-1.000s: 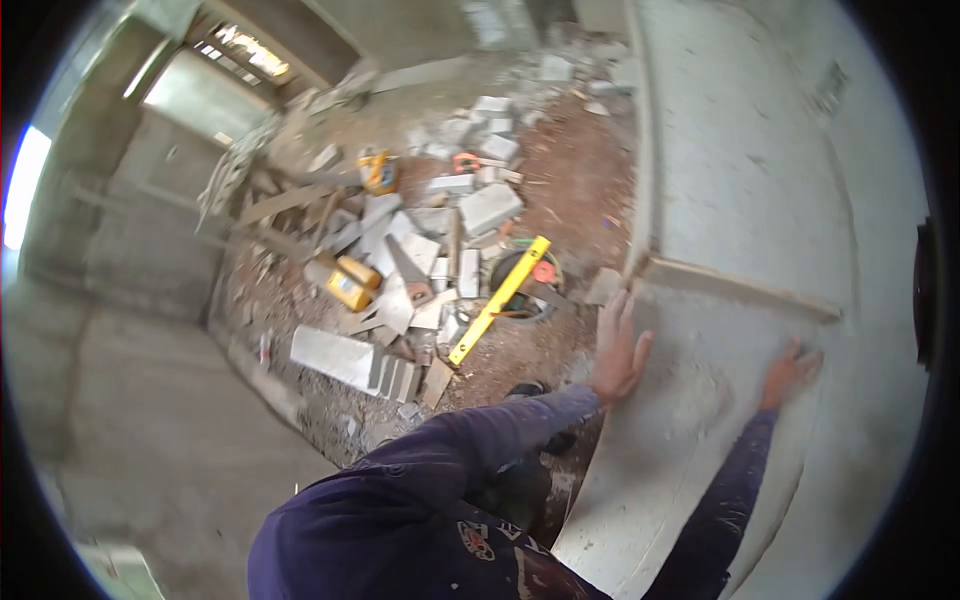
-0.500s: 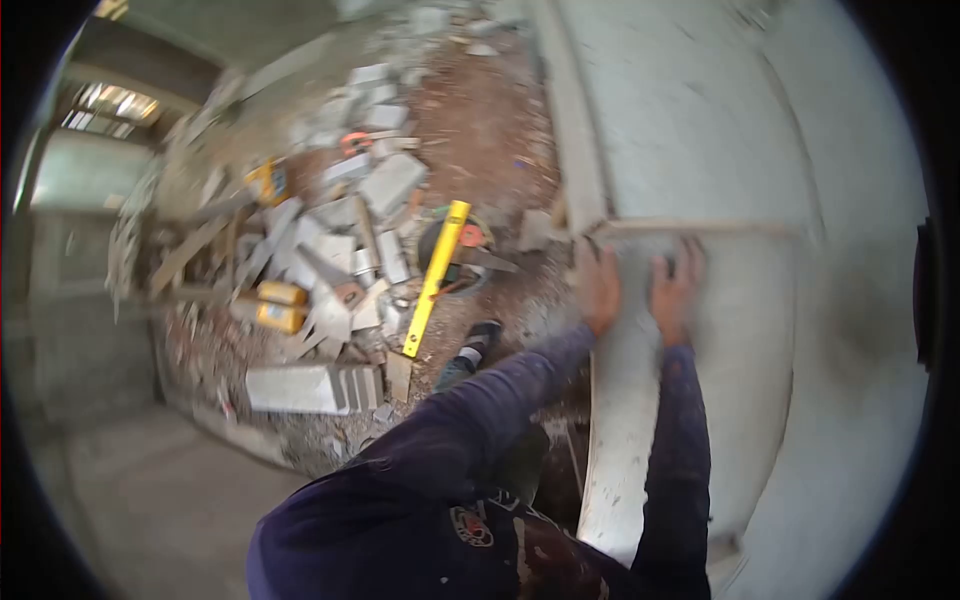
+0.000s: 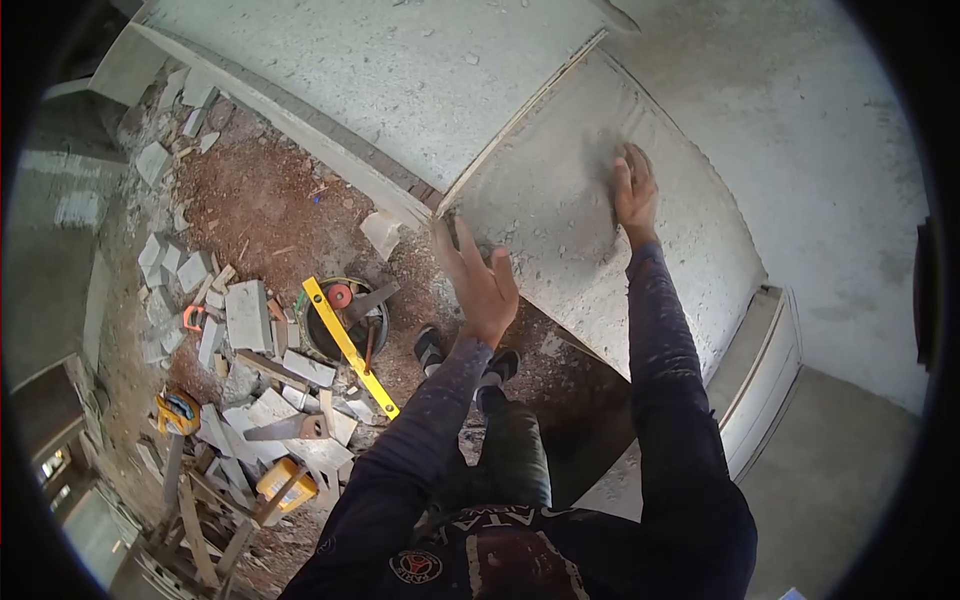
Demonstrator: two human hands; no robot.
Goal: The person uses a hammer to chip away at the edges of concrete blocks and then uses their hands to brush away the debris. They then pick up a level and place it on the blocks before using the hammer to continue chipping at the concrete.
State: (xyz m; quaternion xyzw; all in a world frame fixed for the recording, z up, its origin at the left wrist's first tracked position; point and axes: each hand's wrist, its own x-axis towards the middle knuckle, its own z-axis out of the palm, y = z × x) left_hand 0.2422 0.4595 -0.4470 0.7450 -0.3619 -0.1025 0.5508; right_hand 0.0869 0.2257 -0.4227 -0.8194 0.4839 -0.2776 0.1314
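My left hand [image 3: 482, 285], fingers spread, is at the near left corner of a grey slab [image 3: 560, 215], and nothing shows in it. Over the right part of the same slab is my right hand [image 3: 636, 192], its fingers slightly bent and apart, holding nothing; whether it touches the surface I cannot tell. Thin raised edges border the slab, and loose crumbs lie on it. A yellow spirit level [image 3: 350, 347] leans across a round black bucket [image 3: 375, 325] left of my left arm. Inside the bucket are a trowel and an orange-red round item.
White block pieces [image 3: 248, 317] and wood scraps litter the ground at left. Among them lie a handsaw [image 3: 278, 429], a yellow container [image 3: 287, 485] and a yellow tool [image 3: 177, 411]. A pale wall [image 3: 780, 130] rises at right. My feet stand below the slab's edge.
The view has turned, so the slab now lies slanted across the upper middle. My hands have moved farther apart, the left at the corner and the right farther along the slab.
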